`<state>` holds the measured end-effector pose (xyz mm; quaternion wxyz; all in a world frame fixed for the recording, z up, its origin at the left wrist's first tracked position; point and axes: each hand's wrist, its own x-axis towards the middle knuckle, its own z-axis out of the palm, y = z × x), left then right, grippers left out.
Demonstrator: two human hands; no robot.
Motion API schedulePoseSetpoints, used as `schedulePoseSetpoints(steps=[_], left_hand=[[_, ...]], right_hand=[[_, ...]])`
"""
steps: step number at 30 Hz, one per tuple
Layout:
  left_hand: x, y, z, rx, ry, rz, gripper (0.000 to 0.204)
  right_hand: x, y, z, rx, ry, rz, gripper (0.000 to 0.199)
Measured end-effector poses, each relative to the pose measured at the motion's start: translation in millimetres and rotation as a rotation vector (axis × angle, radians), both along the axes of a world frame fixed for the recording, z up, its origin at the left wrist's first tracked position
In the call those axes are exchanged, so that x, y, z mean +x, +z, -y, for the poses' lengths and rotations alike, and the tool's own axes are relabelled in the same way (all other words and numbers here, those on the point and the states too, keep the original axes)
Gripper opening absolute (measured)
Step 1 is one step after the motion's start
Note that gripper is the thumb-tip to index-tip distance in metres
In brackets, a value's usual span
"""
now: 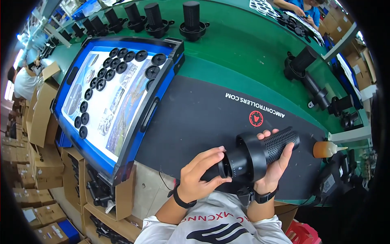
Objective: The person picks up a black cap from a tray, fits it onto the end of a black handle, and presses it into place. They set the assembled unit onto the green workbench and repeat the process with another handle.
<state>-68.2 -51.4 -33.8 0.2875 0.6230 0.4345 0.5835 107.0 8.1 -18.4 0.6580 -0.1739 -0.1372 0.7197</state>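
Note:
A black cylindrical device (252, 156) with a wide flange and a perforated mesh barrel lies sideways over the dark mat (187, 118). My right hand (276, 171) is closed around the mesh barrel, thumb along the near side and fingertips showing beyond it. At the other end, my left hand (201, 173) grips a black round end cap (221, 168) between thumb and fingers. The cap sits against the narrower marked collar (240, 163); whether it is attached cannot be seen. Part of the cap is hidden by my left fingers.
To the left, a blue crate (140, 136) holds several black discs (120, 67) on printed sheets. Similar mesh cylinders (191, 20) line the green table's far edge. More black assemblies (302, 65) and an amber squeeze bottle (323, 149) stand right. A co-worker (302, 10) sits across.

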Motion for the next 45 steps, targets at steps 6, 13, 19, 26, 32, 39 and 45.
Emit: schedulePoseSetpoints(steps=[6, 13, 19, 26, 32, 39, 45], left_hand=[[4, 3, -4, -0.125, -0.067, 0.112, 0.071], [8, 5, -1, -0.303, -0.184, 0.367, 0.069], [14, 3, -1, -0.467, -0.325, 0.852, 0.071], [16, 3, -2, -0.338, -0.242, 0.592, 0.072], [17, 2, -1, -0.361, -0.192, 0.561, 0.070], [18, -2, -5, -0.202, -0.088, 0.227, 0.069], [12, 2, -4, -0.534, -0.342, 0.623, 0.060]], right_hand=[[8, -2, -2, 0.002, -0.032, 0.030, 0.053], [6, 2, -4, 0.136, -0.082, 0.181, 0.056], [14, 4, -4, 0.103, -0.105, 0.078, 0.054], [13, 3, -1, 0.094, -0.094, 0.114, 0.051], [11, 5, 4, 0.022, -0.099, 0.191, 0.049], [15, 4, 10, -0.185, -0.135, 0.304, 0.047], [22, -2, 3, 0.159, -0.062, 0.206, 0.056]])
